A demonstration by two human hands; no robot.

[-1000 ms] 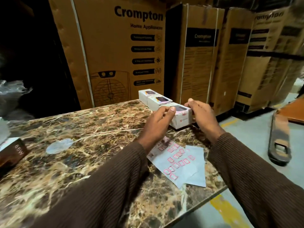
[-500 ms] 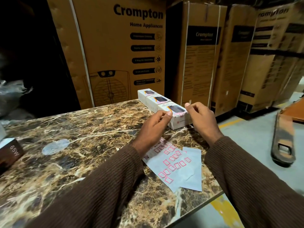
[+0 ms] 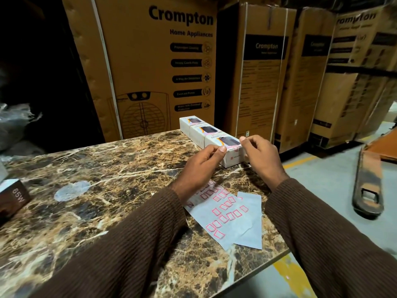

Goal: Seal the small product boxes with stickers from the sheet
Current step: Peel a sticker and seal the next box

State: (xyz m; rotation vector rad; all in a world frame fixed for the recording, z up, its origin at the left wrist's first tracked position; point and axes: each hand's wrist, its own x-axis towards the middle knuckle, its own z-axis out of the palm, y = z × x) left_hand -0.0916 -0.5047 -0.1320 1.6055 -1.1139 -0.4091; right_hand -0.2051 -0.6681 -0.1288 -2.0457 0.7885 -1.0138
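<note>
Tall brown corrugated cartons (image 3: 150,67) printed "Crompton Home Appliances" stand as a wall behind the bench. In front of them: brown-and-gold veined marble tabletop (image 3: 90,179), running to its near edge at lower right.

Pale grey sticker backing sheet (image 3: 227,220) lies flat near that edge, between the two brown ribbed sleeves, scattered with small red-outlined rectangular stickers. Many are left. A second plain sheet partly overlaps it on the right.

Three small white product boxes in a row at the far edge, ends touching. Nearest white box (image 3: 231,150) is the one being worked; a red-outlined sticker (image 3: 235,149) appears to sit over its top front edge, though it is small and hard to read.

Left hand (image 3: 202,166): fingers curled, thumb tip up against the box's near left corner, steadying it. Right hand (image 3: 261,157): fingers bent round the box's right end, forefinger and thumb at the top edge; whether they pinch anything I cannot tell.

Step in hand, as I judge it: pressing down the seal on the nearest box. Next move calls for freeing one hand, peeling a fresh sticker off the sheet, and bridging a flap seam on another box, if those two are not yet sealed; that cannot be read here.
</note>
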